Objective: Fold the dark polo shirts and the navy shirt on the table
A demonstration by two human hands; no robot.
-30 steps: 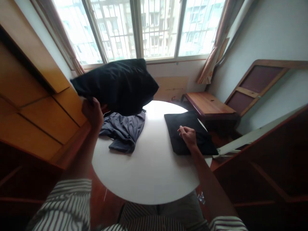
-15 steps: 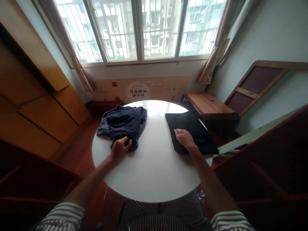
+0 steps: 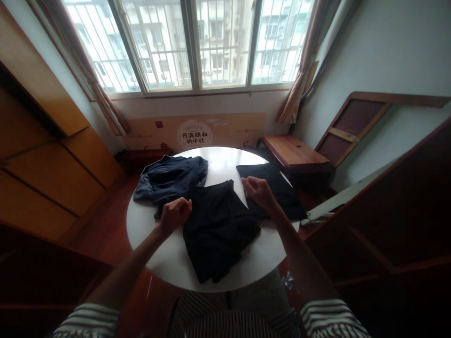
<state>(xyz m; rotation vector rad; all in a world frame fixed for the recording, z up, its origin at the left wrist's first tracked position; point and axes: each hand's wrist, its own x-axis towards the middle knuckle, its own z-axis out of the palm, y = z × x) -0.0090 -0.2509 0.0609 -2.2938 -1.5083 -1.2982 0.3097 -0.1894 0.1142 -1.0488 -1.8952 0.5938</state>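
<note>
A black garment (image 3: 216, 230), perhaps shorts, lies loosely spread over the middle of the round white table (image 3: 162, 263). My left hand (image 3: 175, 213) is closed at its upper left edge, fingertips on the cloth. Behind that hand is a crumpled navy garment (image 3: 172, 173), its lower part covered. My right hand (image 3: 260, 191) is closed over a second black garment (image 3: 282, 188), which lies flat and folded on the right. Whether cloth is pinched in the right fingers is hidden.
A low wooden table (image 3: 294, 150) stands beyond the round table on the right, near a leaning wooden frame (image 3: 341, 134). Wooden cabinets (image 3: 52, 173) line the left side. Dark wooden furniture (image 3: 398, 225) rises at the right. A barred window (image 3: 221, 47) is ahead.
A black garment now lies spread in the middle, between my hands, where the tabletop was bare. My left hand has closed more tightly. The view has shifted slightly to the right.
</note>
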